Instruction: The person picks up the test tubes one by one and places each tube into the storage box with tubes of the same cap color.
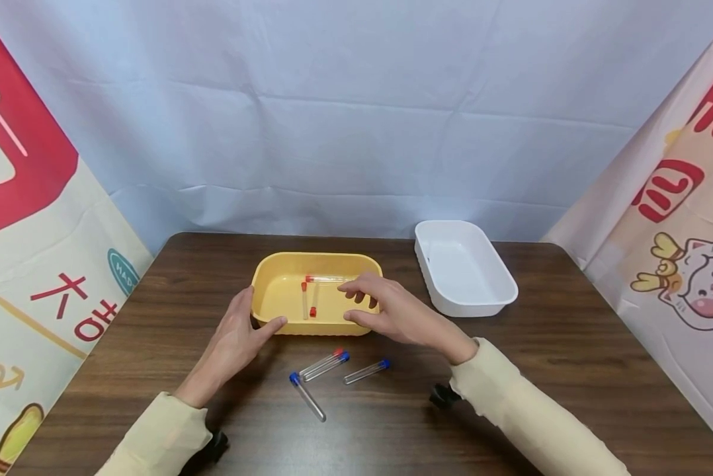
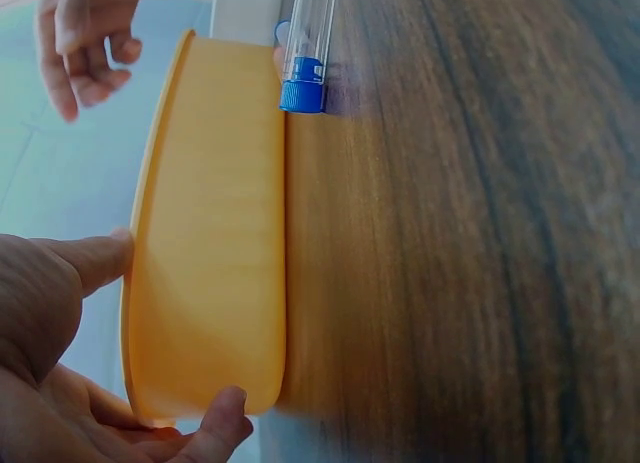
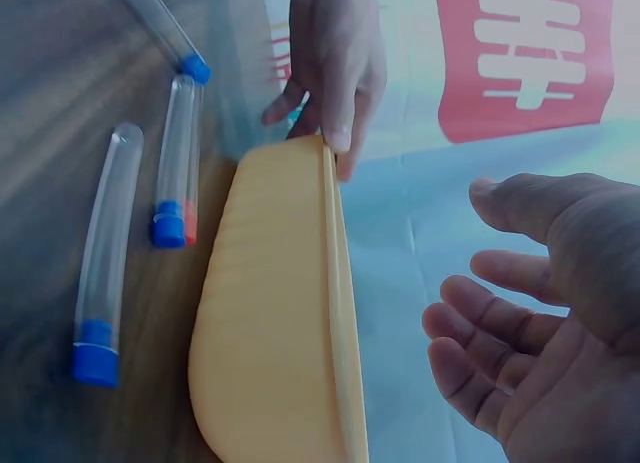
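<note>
A yellow plastic basin (image 1: 285,326) stands on the table with three red-capped test tubes (image 1: 305,301) lying inside. My left hand (image 1: 237,337) grips the basin's left end, thumb along the front rim and fingers round the side; in the left wrist view the thumb (image 2: 95,258) touches the rim. Over the basin's right end hovers my right hand (image 1: 392,311), holding nothing, its fingers spread and loosely bent. In front of the basin lie several clear test tubes, among them a blue-capped tube (image 1: 366,372) at the right and another blue-capped tube (image 1: 309,398) at the left.
A white plastic basin (image 1: 466,271) stands at the back right of the dark wooden table (image 1: 547,370). Behind the table hangs a pale cloth (image 1: 356,132), with printed cloths at both sides. One red cap (image 1: 338,352) shows among the tubes in front.
</note>
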`<state>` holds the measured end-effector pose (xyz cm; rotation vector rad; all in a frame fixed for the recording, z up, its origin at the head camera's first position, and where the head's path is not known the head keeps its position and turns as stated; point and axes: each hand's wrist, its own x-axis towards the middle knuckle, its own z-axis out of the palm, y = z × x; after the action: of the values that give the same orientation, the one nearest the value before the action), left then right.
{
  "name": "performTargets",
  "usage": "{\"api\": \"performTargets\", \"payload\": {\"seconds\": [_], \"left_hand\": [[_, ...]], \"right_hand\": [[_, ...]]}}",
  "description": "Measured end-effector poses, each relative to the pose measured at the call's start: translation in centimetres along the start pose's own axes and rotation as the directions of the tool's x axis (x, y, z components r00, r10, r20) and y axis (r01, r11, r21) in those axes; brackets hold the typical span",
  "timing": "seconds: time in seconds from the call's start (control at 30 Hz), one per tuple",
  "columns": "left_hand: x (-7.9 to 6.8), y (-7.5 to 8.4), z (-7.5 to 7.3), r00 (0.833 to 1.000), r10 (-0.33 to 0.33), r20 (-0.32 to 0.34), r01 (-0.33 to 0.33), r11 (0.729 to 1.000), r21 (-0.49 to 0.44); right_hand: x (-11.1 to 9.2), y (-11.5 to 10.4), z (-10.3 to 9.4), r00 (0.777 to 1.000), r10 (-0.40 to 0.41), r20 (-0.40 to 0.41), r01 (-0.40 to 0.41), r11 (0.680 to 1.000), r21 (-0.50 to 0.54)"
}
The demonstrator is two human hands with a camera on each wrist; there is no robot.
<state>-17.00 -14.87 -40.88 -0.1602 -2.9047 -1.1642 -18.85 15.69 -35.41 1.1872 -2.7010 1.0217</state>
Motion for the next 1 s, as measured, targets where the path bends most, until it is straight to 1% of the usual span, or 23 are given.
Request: {"api": "performTargets", "payload": {"seconds": [0.13, 0.27, 0.4, 0.5, 0.6, 0.73, 0.87, 1.0], "left_hand": [[0.0, 0.0, 0.0, 1.000, -0.003, 0.004, 0.003, 1.000, 0.004], [0.0, 0.1, 0.0, 1.000, -0.010, 0.008, 0.010, 1.000, 0.003], [0.1, 0.2, 0.0, 1.000, -0.006, 0.008, 0.006, 1.000, 0.004], [0.1, 0.2, -0.1, 1.000, -0.004, 0.007, 0.004, 1.000, 0.005], [0.0, 0.2, -0.1, 1.000, -0.011, 0.010, 0.011, 1.000, 0.008], [0.0, 0.2, -0.1, 1.000, -0.019, 0.015, 0.019, 1.000, 0.010], [0.0, 0.2, -0.1, 1.000, -0.019, 0.014, 0.019, 1.000, 0.013], [0.0, 0.2, -0.1, 1.000, -0.018, 0.014, 0.018, 1.000, 0.014]], "right_hand": [[-1.2, -0.4, 0.0, 1.000, -0.021, -0.009, 0.021, 1.000, 0.001], [-2.3, -0.5, 0.4, 0.999, -0.036, -0.017, 0.036, 0.999, 0.025], [-3.1, -0.7, 1.0, 0.996, -0.085, -0.022, 0.086, 0.995, 0.058], [-3.5, -0.8, 1.8, 0.994, -0.112, 0.002, 0.112, 0.990, 0.081], [-3.8, -0.7, 2.7, 0.994, -0.096, 0.049, 0.092, 0.992, 0.088], [-4.0, -0.4, 3.8, 0.992, -0.083, 0.098, 0.078, 0.995, 0.060], [-4.1, -0.1, 4.9, 0.989, -0.083, 0.124, 0.078, 0.996, 0.041], [-4.3, 0.3, 5.7, 0.988, -0.065, 0.139, 0.062, 0.998, 0.026]]}}
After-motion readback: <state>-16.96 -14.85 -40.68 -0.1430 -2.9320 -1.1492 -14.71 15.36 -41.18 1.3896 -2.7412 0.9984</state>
